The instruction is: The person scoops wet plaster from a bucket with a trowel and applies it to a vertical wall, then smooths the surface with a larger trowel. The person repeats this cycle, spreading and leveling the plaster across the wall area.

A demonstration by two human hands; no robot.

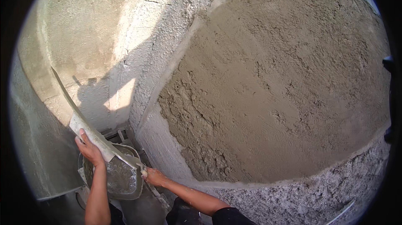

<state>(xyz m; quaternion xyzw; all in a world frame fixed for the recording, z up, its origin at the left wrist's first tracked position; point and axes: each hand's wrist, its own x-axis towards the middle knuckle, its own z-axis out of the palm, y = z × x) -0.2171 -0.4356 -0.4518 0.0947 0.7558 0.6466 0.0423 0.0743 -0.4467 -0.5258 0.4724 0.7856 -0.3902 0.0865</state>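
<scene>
My left hand point(90, 150) is closed on a long straightedge point(66, 94), its thumb lying on a pale, wider flat part. The straightedge slants from the upper left down across a tub point(139, 188) of wet grey mortar point(119, 177). At its lower end, my right hand point(155, 177) is closed round a short, light-coloured handle point(144, 173). The handle seems to belong to a trowel; its blade is mostly hidden and touches or lies very near the straightedge's end.
To the right rises a wall with a large patch of wet mortar point(259, 87), rougher along its left edge. Rough bare wall point(293, 202) borders it below. A smoother wall point(83, 24) meets it at a corner on the left. A grey panel-like surface point(39, 141) stands far left.
</scene>
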